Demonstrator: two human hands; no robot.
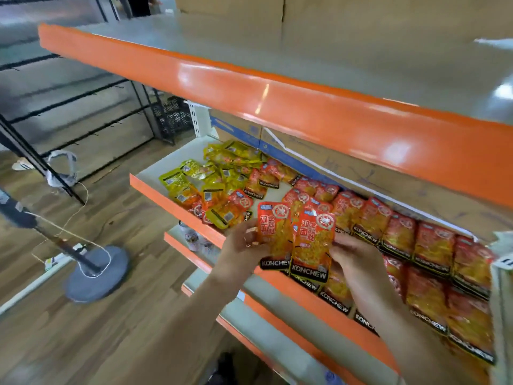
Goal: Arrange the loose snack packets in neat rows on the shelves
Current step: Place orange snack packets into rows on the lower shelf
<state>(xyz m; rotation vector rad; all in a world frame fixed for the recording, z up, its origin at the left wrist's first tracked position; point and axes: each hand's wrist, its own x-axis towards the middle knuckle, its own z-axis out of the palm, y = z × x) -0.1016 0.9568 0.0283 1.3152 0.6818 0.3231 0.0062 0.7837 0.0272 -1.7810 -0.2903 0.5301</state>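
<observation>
My left hand grips a red KONCHEW packet by its left edge. My right hand pinches a second red packet by its right side, and this one overlaps the first. Both are held upright above the front lip of the middle shelf. Red packets lie in overlapping rows along the right part of that shelf. A loose heap of yellow packets mixed with a few red ones covers its left part.
An orange-edged upper shelf overhangs the work area, with cardboard boxes on it. A cardboard box stands behind the packets. Lower shelves sit below. A stand with a round grey base is on the wooden floor at left.
</observation>
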